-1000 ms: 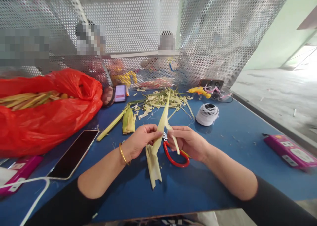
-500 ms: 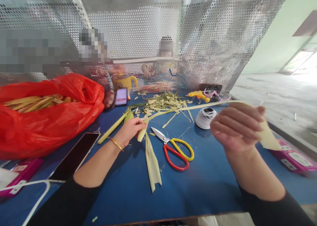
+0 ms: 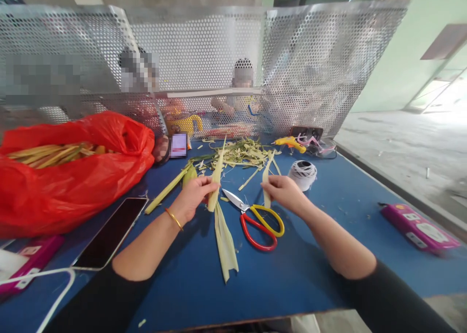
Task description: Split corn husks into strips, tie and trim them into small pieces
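Note:
My left hand (image 3: 199, 193) pinches a pale yellow-green leaf strip (image 3: 218, 170), husk-like and standing nearly upright with a narrow tip. Another pale strip (image 3: 267, 182) is held upright between the fingertips of my right hand (image 3: 282, 189), apart from the left one. Below my left hand a wider folded leaf piece (image 3: 226, 243) lies on the blue table (image 3: 292, 279). Between and just below the hands rest open scissors (image 3: 251, 218) with one red and one yellow handle. Beyond them spreads a heap of leaf scraps (image 3: 242, 153). A spool of white thread (image 3: 303, 175) stands behind my right hand.
To the left are a red plastic bag (image 3: 83, 192) of leaf strips, a dark phone (image 3: 111, 233) and a thick stalk (image 3: 166, 192). A yellow glue gun (image 3: 292, 143) and a purple pack (image 3: 419, 228) lie right. A perforated metal screen (image 3: 204, 46) closes the back; people sit behind it.
My right hand has come in from the far right to near the scissors. The long strip that stretched across between the hands now shows as two separate upright strips, one in each hand.

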`<state>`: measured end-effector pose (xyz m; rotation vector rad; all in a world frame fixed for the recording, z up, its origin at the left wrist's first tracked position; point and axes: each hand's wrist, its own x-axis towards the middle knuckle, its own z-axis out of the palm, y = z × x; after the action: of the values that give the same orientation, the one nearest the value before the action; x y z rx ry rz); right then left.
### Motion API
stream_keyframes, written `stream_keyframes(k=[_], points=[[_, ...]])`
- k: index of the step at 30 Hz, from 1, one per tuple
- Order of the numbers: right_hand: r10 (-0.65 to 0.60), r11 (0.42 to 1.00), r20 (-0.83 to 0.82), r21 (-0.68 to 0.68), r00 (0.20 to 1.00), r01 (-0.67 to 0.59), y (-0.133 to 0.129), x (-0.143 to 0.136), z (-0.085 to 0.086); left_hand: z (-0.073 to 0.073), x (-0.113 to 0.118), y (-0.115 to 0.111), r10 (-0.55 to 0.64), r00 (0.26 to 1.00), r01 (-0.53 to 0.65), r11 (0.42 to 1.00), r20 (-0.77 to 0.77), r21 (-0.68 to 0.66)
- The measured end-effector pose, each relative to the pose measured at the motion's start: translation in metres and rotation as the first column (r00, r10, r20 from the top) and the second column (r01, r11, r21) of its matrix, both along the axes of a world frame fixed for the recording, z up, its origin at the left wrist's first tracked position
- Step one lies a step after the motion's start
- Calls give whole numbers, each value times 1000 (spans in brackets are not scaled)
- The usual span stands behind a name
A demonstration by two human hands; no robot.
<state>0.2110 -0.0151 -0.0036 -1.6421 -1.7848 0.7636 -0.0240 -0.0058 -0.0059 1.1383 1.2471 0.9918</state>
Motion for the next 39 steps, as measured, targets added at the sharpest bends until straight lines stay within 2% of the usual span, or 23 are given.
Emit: stream_keyframes(k=[2,4,5,7,9,11,12,14,15,16,17,19,20,22,25,27,28,30,32,33,35,37,39], points=[[-133,981,262,175,956,88,1,-4,-10,1,6,-6,-25,1000,25,1000,-14,9],[-208,929,281,357,937,99,-2,-8,-13,1,12,-12,-60,997,61,998,-49,28],[-169,916,202,393,965,78,-5,-11,-14,0,15,-16,-84,993,89,995,-78,51],[63,949,-65,312,996,-39,-12,-19,-15,-2,20,-23,-146,975,168,978,-169,127],[260,964,-366,145,893,-221,-18,-27,-15,-5,24,-28,-205,938,261,949,-280,178],[278,954,-552,62,786,-295,-22,-30,-12,-8,26,-30,-257,913,324,929,-317,179],[245,965,-589,74,770,-250,-23,-28,-9,-9,26,-30,-260,921,320,930,-291,181],[136,978,-594,207,793,-12,-21,-18,2,-9,25,-27,-199,962,235,953,-189,193],[64,940,-549,314,833,135,-19,-10,9,-9,24,-25,-144,979,170,966,-144,192],[-33,851,-488,444,872,281,-17,0,16,-8,23,-23,-89,989,110,977,-121,182],[-165,723,-414,567,895,395,-14,12,23,-7,22,-21,-49,992,68,984,-118,162],[-443,536,-208,719,872,444,-6,36,32,-5,22,-20,-29,991,44,993,-132,111],[-571,502,-91,747,816,435,-2,47,33,-5,22,-20,-38,990,51,995,-134,91],[-706,569,160,708,690,418,4,68,30,-4,23,-22,-74,988,83,995,-135,64],[-713,689,457,599,532,408,10,85,19,-4,25,-25,-117,982,126,991,-146,50],[-706,701,524,614,476,363,9,84,14,-4,25,-25,-120,981,131,990,-154,58],[-689,710,536,635,488,304,8,80,13,-4,25,-26,-117,981,128,990,-156,63],[-575,754,576,649,581,103,5,63,11,-3,26,-26,-112,981,124,990,-158,68],[-338,807,688,563,642,-178,4,41,7,-4,26,-26,-116,981,127,990,-155,64],[-229,807,754,501,616,-313,4,30,4,-4,26,-26,-121,981,132,989,-154,62],[-85,788,840,386,537,-479,6,12,-5,-5,27,-27,-132,979,142,988,-153,57],[27,771,883,280,469,-572,10,2,-14,-5,27,-27,-141,977,151,987,-157,54],[78,769,895,226,439,-598,14,0,-21,-5,27,-28,-149,976,159,986,-161,49]])
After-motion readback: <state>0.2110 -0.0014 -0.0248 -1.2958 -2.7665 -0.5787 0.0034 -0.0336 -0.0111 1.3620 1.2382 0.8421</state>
